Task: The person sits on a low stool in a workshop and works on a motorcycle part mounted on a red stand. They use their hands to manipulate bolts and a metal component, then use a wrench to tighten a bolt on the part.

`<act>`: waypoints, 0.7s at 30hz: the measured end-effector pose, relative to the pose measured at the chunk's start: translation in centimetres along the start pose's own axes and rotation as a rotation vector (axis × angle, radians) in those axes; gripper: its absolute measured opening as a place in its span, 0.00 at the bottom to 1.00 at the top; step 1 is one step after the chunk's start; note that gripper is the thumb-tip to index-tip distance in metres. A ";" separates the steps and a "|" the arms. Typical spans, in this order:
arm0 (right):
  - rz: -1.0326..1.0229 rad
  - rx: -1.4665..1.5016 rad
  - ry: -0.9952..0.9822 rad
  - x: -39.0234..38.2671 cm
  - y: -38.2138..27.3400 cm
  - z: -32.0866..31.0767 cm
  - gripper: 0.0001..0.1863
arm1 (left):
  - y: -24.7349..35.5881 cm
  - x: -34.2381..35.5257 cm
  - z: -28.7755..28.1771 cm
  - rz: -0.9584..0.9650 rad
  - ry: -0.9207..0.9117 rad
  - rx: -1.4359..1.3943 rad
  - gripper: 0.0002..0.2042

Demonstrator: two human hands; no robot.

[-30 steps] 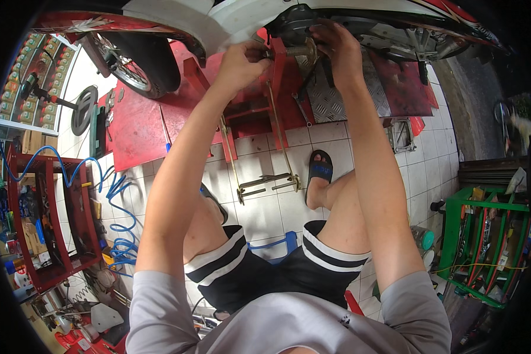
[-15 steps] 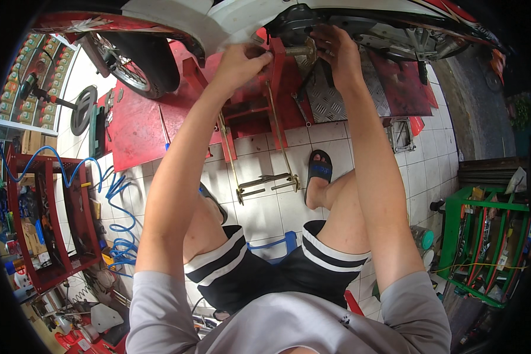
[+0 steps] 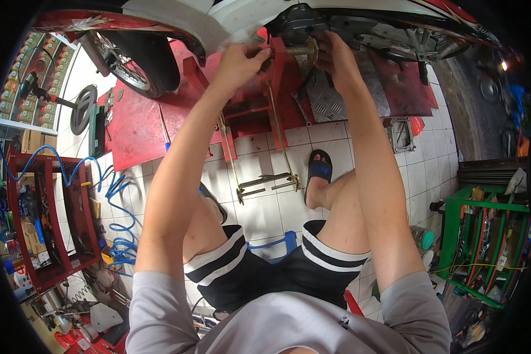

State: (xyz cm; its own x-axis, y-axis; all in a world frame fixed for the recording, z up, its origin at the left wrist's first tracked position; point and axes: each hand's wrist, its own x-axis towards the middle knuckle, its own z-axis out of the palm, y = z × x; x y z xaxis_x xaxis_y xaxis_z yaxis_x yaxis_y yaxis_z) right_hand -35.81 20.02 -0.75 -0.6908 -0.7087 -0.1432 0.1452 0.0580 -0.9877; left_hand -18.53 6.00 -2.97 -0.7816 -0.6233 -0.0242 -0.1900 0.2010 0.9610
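Note:
My right hand (image 3: 337, 64) is at the outer end of a brass-coloured threaded screw (image 3: 299, 51). Its fingers are bent around the screw's round flange (image 3: 312, 50). The screw passes sideways through a red metal upright (image 3: 278, 65) of a clamp frame below the motorcycle (image 3: 312, 26). On the other side of that upright, my left hand (image 3: 242, 66) is closed, thumb and fingers pressed together at the upright's top. What lies between those fingertips is hidden. Two long rods (image 3: 275, 118) run from the frame toward my feet, with a wrench-like bar (image 3: 274, 177) across their near ends.
The motorcycle's wheel (image 3: 138, 65) stands on a red lift platform (image 3: 135, 130), where a screwdriver (image 3: 164, 127) lies. To the left are a red rack (image 3: 26, 236) and a coiled blue air hose (image 3: 121, 230). A green rack (image 3: 454, 236) stands at the right.
The fingers of my right hand have shifted and curled around the screw's flange. My left hand stays in place. Something blurred, with a light, has come into view at the far right.

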 end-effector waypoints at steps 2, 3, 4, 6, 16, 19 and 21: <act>0.024 -0.014 -0.011 0.1 0.1 0.0 0.21 | -0.1 -0.3 0.2 0.094 0.017 -0.021 0.18; 0.012 -0.005 -0.005 0.1 0.1 0.0 0.20 | -0.1 -0.4 0.3 0.141 0.025 -0.031 0.19; 0.000 0.003 0.000 0.2 0.2 0.1 0.20 | -0.1 -0.5 0.4 0.211 0.069 0.035 0.20; -0.032 0.007 0.001 0.3 0.3 0.2 0.20 | 0.0 -0.5 0.8 0.350 0.156 0.168 0.22; -0.223 0.046 0.013 1.2 0.5 0.1 0.18 | -0.2 -0.1 1.8 0.471 0.190 0.203 0.19; -0.331 0.094 0.064 1.0 -0.1 -1.4 0.18 | 0.0 -0.3 1.9 0.462 0.190 0.188 0.18; -0.413 0.207 0.048 0.4 -0.7 -1.0 0.13 | 0.0 -0.5 1.7 0.444 0.193 0.198 0.18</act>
State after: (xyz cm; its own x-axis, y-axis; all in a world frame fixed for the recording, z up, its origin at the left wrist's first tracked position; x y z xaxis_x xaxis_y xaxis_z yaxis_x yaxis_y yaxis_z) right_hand -36.86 20.40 -0.20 -0.7521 -0.6091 0.2516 -0.0135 -0.3674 -0.9300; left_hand -19.16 7.61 -3.44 -0.6920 -0.5698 0.4432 0.0115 0.6052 0.7960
